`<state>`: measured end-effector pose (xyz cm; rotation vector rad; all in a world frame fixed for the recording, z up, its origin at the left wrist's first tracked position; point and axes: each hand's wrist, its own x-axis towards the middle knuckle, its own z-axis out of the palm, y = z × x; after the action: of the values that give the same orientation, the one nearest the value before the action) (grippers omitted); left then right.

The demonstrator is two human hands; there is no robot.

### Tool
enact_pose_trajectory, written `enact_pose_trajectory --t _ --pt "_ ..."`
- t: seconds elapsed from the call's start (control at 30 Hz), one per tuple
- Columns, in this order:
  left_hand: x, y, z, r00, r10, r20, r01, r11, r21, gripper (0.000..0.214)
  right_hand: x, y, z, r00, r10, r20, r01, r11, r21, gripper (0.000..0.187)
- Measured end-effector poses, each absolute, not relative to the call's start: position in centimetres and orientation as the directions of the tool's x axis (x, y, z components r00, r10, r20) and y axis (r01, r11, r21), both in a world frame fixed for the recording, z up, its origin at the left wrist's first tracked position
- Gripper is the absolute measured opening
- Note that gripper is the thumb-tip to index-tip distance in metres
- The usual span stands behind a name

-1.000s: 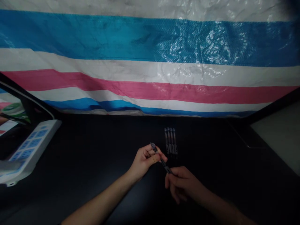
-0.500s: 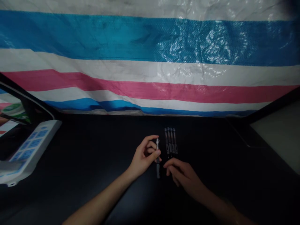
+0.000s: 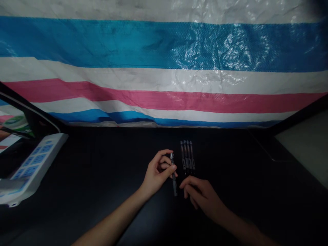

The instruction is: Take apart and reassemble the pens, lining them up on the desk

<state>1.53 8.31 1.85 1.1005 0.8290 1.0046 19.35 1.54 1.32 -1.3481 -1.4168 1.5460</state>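
My left hand [image 3: 157,173] pinches a capped pen [image 3: 174,187] between thumb and fingers. The pen has a clear barrel and a dark grey cap that points toward me, and its index fingertip end is the far one. Just right of it, my right hand [image 3: 200,193] hovers over the dark surface with loosely bent fingers apart and nothing visible in them. Beyond that hand, several similar pens [image 3: 188,153] lie side by side in a row, caps toward me. In this dim light the pens' near ends are hard to make out.
A white power strip [image 3: 38,167] with blue socket faces lies at the left on the black tabletop [image 3: 102,157]. A striped plastic sheet [image 3: 143,99] hangs behind. At the far left, a green-and-white round container [image 3: 19,124] shows beyond a dark frame.
The lower end of the pen in my left hand has tilted slightly to the right. My right hand has shifted a little toward me, away from the row of pens.
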Motion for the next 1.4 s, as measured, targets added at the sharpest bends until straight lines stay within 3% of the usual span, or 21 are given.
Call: enact_pose_trajectory --t 0.33,0.5,0.9,1.03,1.23,1.4 --pt "1.5 8.8 1.8 0.222 0.974 -0.033 -0.229 0.085 0.970 0.045 19.5 1.3 0.9 -0.305 0.927 -0.221 0.296 -0.128 -0.947 0.019" --pt "1.5 8.9 1.7 0.191 0.981 -0.034 -0.237 0.080 0.968 0.055 19.5 1.2 1.0 -0.304 0.929 -0.213 0.309 -0.115 -0.944 0.019" --pt "1.3 9.3 1.7 0.179 0.984 -0.004 -0.234 0.047 0.971 0.045 19.3 1.3 1.5 -0.311 0.929 -0.201 0.341 -0.088 -0.936 0.019" --pt "1.2 9.6 1.4 0.179 0.984 0.007 -0.211 0.031 0.977 0.046 19.2 1.0 1.8 -0.309 0.940 -0.143 0.411 -0.003 -0.912 0.020" --pt "1.0 10.5 0.0 0.142 0.988 0.066 -0.010 -0.065 0.998 0.057 19.3 0.9 1.2 -0.371 0.910 0.183 0.556 0.376 -0.742 0.021" --pt "0.9 10.7 -0.4 0.182 0.964 0.191 0.166 -0.222 0.961 0.058 20.0 2.2 0.5 -0.432 0.770 0.470 0.705 0.613 -0.356 0.024"
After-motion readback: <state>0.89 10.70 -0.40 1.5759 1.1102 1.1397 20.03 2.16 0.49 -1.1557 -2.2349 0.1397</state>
